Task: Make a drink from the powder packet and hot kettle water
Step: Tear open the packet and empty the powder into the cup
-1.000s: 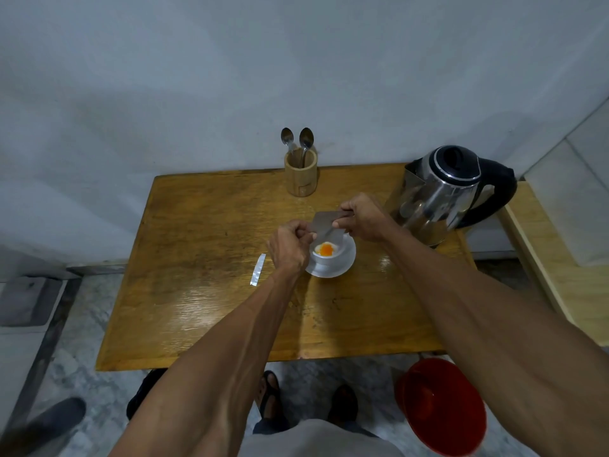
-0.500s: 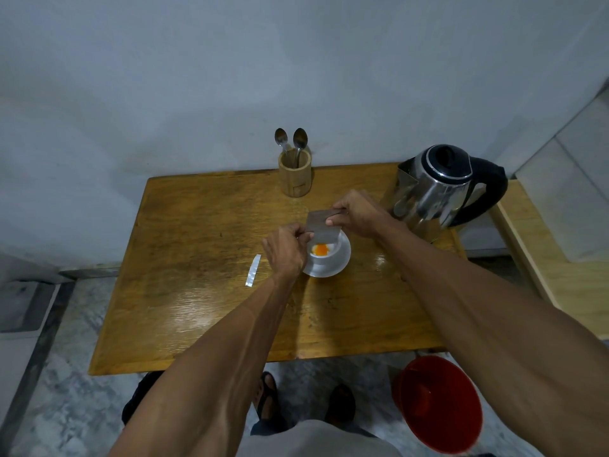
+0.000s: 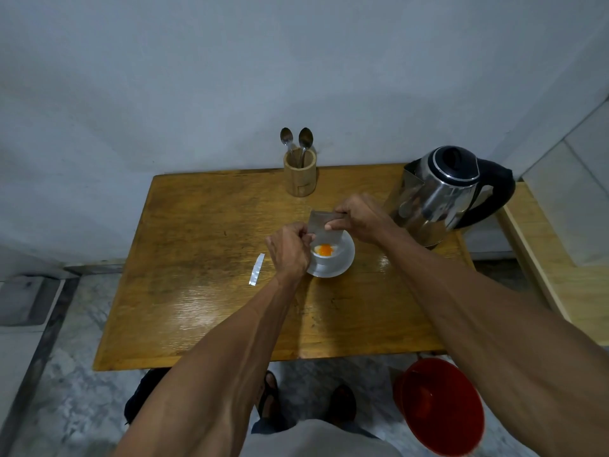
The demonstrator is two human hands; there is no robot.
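A silver powder packet [image 3: 321,227] is held tipped over a white cup [image 3: 326,253] that stands on a white saucer [image 3: 342,263] in the middle of the wooden table [image 3: 204,245]. Orange powder [image 3: 325,249] lies in a heap inside the cup. My left hand [image 3: 288,250] pinches the packet's lower left edge. My right hand [image 3: 357,217] grips its upper right edge. A steel kettle [image 3: 441,192] with a black lid and handle stands at the table's back right, just beyond my right hand.
A torn silver strip [image 3: 256,269] lies on the table left of the cup. A wooden holder [image 3: 300,176] with two spoons [image 3: 296,143] stands at the back edge by the wall. A red bucket [image 3: 441,407] sits on the floor at the lower right.
Both hands stay on the packet over the cup. The packet's angle has shifted slightly and the orange heap remains in the cup; the head camera has moved a little.
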